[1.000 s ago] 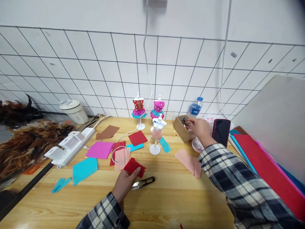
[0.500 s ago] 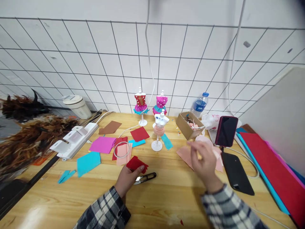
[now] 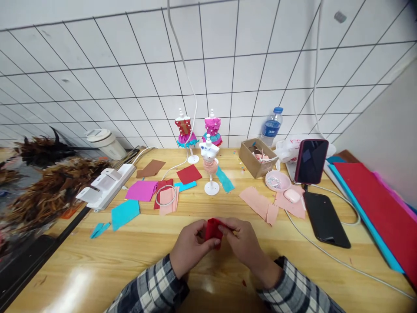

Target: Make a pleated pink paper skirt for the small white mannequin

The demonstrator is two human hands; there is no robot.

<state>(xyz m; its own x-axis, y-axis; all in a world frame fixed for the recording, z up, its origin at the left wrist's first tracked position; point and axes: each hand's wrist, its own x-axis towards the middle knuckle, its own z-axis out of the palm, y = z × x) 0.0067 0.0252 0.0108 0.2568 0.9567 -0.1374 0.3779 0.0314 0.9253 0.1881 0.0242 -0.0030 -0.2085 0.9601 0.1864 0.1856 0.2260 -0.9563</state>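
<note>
Red cloth (image 3: 213, 231), and it's up between both hands, low and central in the head view, over the near part of the bench (image 3: 146, 256). The left hand (image 3: 192, 245) pinches it between thumb and fingers; the right hand (image 3: 244, 243) nips its upper right edge, and the two sit close together. There's wood to work over on either side and just ahead, reaching to the round white foot of the front dress form (image 3: 209, 152), straight beyond the knuckles! Two dressed forms, one in red and brown (image 3: 184, 128), one in magenta (image 3: 213, 126), crowd the far edge by the tiled wall (image 3: 224, 76). Over on the right, a pink strip (image 3: 256, 202) lies nearest, then a pink dish (image 3: 277, 189), a cardboard box (image 3: 252, 167) and a flat black device (image 3: 326, 219), with a white cable (image 3: 325, 252) trailing toward the corner. Long fabric sheets (image 3: 378, 204) line the right side. Leftward, turquoise cloth (image 3: 125, 214) and a coiled ring (image 3: 157, 201) over pink cloth, the power strip (image 3: 110, 187) and brown feathers (image 3: 55, 182) hem things in.
</note>
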